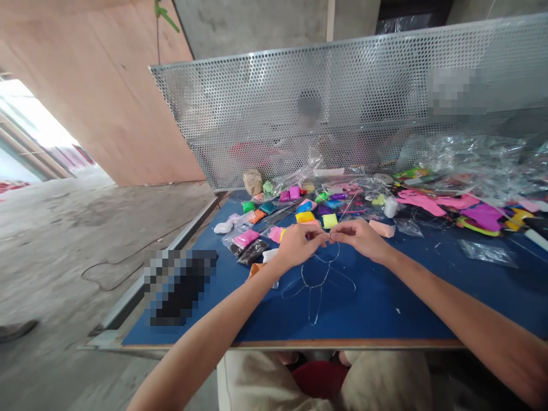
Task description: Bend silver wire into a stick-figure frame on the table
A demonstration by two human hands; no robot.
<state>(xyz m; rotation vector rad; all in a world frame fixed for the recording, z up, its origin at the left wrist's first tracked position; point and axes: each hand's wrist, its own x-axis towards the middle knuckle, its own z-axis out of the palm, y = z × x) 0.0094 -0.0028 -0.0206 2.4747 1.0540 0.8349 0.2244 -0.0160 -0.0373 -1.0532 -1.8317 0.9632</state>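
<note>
Over the blue tabletop, my left hand and my right hand meet fingertip to fingertip. Both pinch a thin silvery wire frame at its upper end. The wire is bent into several long loops round a twisted middle ring, and the loops hang toward me. Just beyond my fingers lie small packets of coloured clay, among them a light yellow packet and an orange-yellow packet. Beside my left wrist is a white packet. The exact spot of the pinch is partly hidden by my fingers.
A perforated metal panel stands along the table's far edge. Clear plastic bags and pink cut pieces pile up at the right. A white bottle stands behind my right hand. A blurred-out dark object lies at the left edge.
</note>
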